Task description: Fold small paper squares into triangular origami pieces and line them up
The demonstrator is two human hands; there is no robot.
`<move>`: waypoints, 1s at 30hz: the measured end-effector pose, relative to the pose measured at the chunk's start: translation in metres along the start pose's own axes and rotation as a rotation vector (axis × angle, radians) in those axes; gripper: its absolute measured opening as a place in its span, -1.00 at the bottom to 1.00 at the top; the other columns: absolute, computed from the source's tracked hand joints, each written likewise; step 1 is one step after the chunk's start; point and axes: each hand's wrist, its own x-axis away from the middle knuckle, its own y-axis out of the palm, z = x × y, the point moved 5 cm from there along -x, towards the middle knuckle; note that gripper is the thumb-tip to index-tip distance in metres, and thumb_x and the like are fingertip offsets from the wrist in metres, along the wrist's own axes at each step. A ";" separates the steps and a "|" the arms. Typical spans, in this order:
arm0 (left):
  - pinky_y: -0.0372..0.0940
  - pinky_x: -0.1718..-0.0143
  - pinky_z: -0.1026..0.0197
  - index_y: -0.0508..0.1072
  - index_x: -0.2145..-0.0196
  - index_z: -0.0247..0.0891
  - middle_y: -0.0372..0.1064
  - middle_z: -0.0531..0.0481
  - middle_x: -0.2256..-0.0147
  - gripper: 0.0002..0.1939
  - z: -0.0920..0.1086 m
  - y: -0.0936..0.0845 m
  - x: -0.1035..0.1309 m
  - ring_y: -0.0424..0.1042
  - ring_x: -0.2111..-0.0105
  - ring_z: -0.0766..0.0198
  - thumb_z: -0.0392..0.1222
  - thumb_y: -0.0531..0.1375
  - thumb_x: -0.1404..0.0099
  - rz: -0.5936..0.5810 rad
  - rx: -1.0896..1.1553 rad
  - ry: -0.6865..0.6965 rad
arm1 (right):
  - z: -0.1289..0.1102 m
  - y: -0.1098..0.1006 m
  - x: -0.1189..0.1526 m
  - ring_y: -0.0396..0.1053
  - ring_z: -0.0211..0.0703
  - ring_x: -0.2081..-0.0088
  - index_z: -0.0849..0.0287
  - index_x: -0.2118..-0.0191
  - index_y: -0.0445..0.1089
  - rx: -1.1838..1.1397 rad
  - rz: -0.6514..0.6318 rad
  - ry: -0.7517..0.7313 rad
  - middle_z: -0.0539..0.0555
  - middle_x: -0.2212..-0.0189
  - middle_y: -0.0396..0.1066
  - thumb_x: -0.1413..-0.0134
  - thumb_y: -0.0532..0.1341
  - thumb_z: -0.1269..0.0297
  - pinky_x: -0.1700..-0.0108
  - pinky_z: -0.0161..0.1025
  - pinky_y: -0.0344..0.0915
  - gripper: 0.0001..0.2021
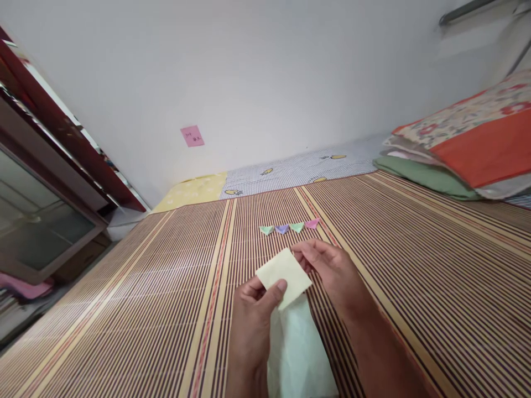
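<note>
My left hand (257,320) holds a pale yellow square of paper (284,273), its thumb pressed on the front and its fingers behind. The square is turned so that a corner points up. My right hand (327,268) is at the paper's upper right edge, with fingers bent and their tips close together at the top corner; part of the grip is hidden. Beyond the hands, several small folded paper triangles lie in a row: a green one (266,230), a purple one (282,229), another green one (296,227) and a pink one (312,224).
A pale green cloth or sheet (301,354) shows between my forearms. Beneath everything spreads a striped mat (157,298). Folded bedding (477,143) is piled at the right. A pink note (192,136) sticks to the white wall, and a glass-fronted cabinet (41,215) stands at left.
</note>
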 end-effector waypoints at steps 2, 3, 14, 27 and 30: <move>0.45 0.30 0.11 0.68 0.18 -0.35 0.64 -0.18 0.33 -0.67 0.001 -0.005 -0.002 0.59 0.37 0.09 -0.17 0.46 -0.08 0.074 0.051 0.030 | 0.000 0.006 0.002 0.39 -0.20 0.40 0.20 0.33 0.49 0.054 -0.136 0.012 0.03 0.45 0.46 -0.19 0.31 0.00 0.35 -0.29 0.32 -0.68; 0.46 0.30 0.10 0.67 0.19 -0.36 0.64 -0.18 0.35 -0.66 0.001 -0.007 -0.002 0.59 0.36 0.08 -0.15 0.46 -0.08 0.109 0.068 0.043 | 0.002 0.010 0.003 0.38 -0.21 0.42 0.20 0.37 0.47 0.086 -0.203 0.028 0.02 0.47 0.45 -0.18 0.32 0.02 0.37 -0.30 0.31 -0.69; 0.39 0.40 0.21 0.65 0.18 -0.41 0.62 -0.17 0.37 -0.61 0.001 -0.005 -0.001 0.56 0.42 0.14 -0.20 0.50 -0.01 0.038 0.205 -0.080 | 0.006 0.025 0.006 0.17 -0.29 0.59 0.15 0.54 0.26 0.140 -0.153 0.035 -0.08 0.64 0.23 -0.24 0.25 0.00 0.56 -0.34 0.12 -0.58; 0.26 0.64 0.41 0.60 0.36 -0.38 0.57 -0.09 0.40 -0.87 0.000 -0.008 -0.007 0.46 0.55 0.37 -0.36 0.45 -0.10 0.202 0.520 -0.124 | -0.016 0.030 0.013 0.47 -0.05 0.04 0.05 -0.13 0.45 0.298 -0.056 -0.265 0.14 0.02 0.51 -0.39 0.09 0.27 -0.08 -0.04 0.35 -0.69; 0.24 0.64 0.44 0.63 0.29 -0.37 0.60 -0.10 0.33 -0.79 0.001 -0.007 -0.005 0.48 0.51 0.38 -0.31 0.47 -0.09 0.216 0.440 -0.048 | -0.025 0.032 0.016 0.43 -0.03 -0.04 0.08 -0.09 0.47 0.365 -0.066 -0.358 0.16 -0.04 0.48 -0.39 0.05 0.34 -0.11 -0.03 0.32 -0.68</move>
